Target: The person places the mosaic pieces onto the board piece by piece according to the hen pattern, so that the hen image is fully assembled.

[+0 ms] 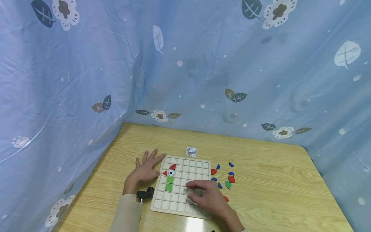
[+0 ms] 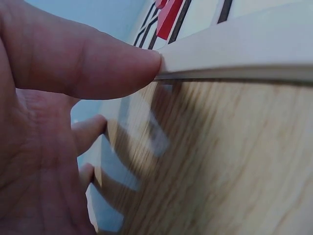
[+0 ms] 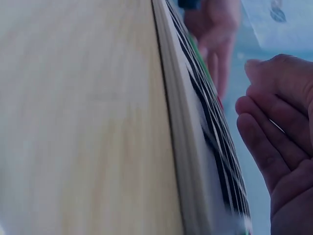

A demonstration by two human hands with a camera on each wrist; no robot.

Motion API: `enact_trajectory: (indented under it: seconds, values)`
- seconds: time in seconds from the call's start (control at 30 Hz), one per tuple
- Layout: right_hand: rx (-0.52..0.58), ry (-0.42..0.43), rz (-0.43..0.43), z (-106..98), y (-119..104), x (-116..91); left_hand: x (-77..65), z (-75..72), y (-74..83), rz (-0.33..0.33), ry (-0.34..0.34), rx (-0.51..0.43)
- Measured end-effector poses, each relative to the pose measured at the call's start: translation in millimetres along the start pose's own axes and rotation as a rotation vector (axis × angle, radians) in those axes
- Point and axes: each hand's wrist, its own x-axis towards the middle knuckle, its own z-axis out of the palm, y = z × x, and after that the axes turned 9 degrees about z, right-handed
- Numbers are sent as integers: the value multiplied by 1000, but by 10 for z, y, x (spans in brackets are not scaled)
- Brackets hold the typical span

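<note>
A pale gridded board [image 1: 185, 168] lies on the table. On its left side sit a red quarter-round piece [image 1: 173, 167], a red triangle [image 1: 165, 173], a round eye tile [image 1: 171, 173] and two green squares [image 1: 169, 187] in a column. My left hand [image 1: 146, 170] rests at the board's left edge with fingers spread; in the left wrist view its thumb [image 2: 88, 61] touches the board's side. Over the right half of the board hovers my right hand [image 1: 211, 197], thumb and fingers loosely bent and apart. Nothing shows between its fingers in the right wrist view.
Right of the board lie several loose pieces, among them a red square [image 1: 231, 179], a green piece [image 1: 228, 185] and blue segments [image 1: 231, 164]; the right hand hides part of this area. A small picture card [image 1: 191, 151] lies behind the board. Blue patterned cloth [image 1: 203, 71] surrounds the table.
</note>
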Motion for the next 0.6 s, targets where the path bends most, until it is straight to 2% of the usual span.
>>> enact_trajectory:
  seconds: [0.13,0.23,0.37,0.47,0.6]
  values:
    - [-27,82,31,-237,141,-158,8,7,-6,8,7,-9]
    - [-8,138,54,-409,258,-280,10,10,-5,15,19,-19]
    - [10,220,170,-614,369,-443,17,16,-13,15,22,-13]
    - [-29,291,243,-742,426,-544,16,16,-16,5,12,5]
    - [-73,351,251,-881,502,-621,10,11,-8,-3,6,12]
